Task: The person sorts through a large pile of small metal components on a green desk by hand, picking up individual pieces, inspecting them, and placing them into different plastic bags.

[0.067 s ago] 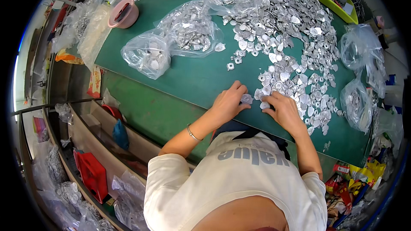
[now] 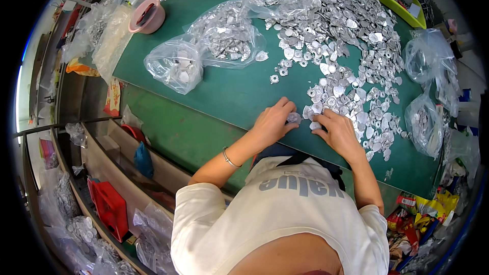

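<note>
My left hand point(image 2: 274, 123) is closed at the table's near edge, thumb and fingers pinching a small silver metal piece point(image 2: 294, 117). Just to its right, my right hand point(image 2: 337, 131) pinches another flat silver metal piece point(image 2: 316, 126) between thumb and fingertips. The two hands are a short way apart, with a few loose pieces point(image 2: 307, 111) lying between and beyond them. Past the right hand spreads a large heap of similar metal pieces point(image 2: 351, 30), some shield-shaped and some ring-like. My fingers partly cover both held pieces.
On the green table point(image 2: 229, 91) a clear plastic bag point(image 2: 175, 66) of metal pieces lies at left. A pink bowl point(image 2: 147, 16) stands at the far left, a yellow-green bin point(image 2: 400, 4) at far right. More plastic bags point(image 2: 425, 125) line the right edge. A red basket point(image 2: 108, 208) sits lower left.
</note>
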### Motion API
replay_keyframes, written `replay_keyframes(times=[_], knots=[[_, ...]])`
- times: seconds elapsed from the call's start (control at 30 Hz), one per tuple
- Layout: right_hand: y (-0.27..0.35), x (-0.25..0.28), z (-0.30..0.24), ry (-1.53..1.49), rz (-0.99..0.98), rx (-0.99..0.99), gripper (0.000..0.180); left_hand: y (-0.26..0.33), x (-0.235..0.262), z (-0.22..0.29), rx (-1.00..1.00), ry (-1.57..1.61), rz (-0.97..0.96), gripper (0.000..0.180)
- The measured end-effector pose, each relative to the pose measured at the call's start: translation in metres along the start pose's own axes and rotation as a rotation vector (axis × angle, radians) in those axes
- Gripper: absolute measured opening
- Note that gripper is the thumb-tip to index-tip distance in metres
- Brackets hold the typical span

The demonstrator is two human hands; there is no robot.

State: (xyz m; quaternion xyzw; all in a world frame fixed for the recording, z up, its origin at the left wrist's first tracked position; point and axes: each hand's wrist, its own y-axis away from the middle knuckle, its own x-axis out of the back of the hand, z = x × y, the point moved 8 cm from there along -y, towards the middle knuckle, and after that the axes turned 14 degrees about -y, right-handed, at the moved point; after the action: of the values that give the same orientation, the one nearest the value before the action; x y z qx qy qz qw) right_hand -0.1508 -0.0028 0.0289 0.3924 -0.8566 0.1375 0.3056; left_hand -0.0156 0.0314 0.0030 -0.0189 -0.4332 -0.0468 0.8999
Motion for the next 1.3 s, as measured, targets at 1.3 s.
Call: replay_keyframes(times=[1.3], knots=[[-0.031, 0.003, -0.072, -0.206, 0.354, 0.338, 0.015, 0.046, 0.075, -0.070, 0.376, 2.119, 0.846, 0.014]])
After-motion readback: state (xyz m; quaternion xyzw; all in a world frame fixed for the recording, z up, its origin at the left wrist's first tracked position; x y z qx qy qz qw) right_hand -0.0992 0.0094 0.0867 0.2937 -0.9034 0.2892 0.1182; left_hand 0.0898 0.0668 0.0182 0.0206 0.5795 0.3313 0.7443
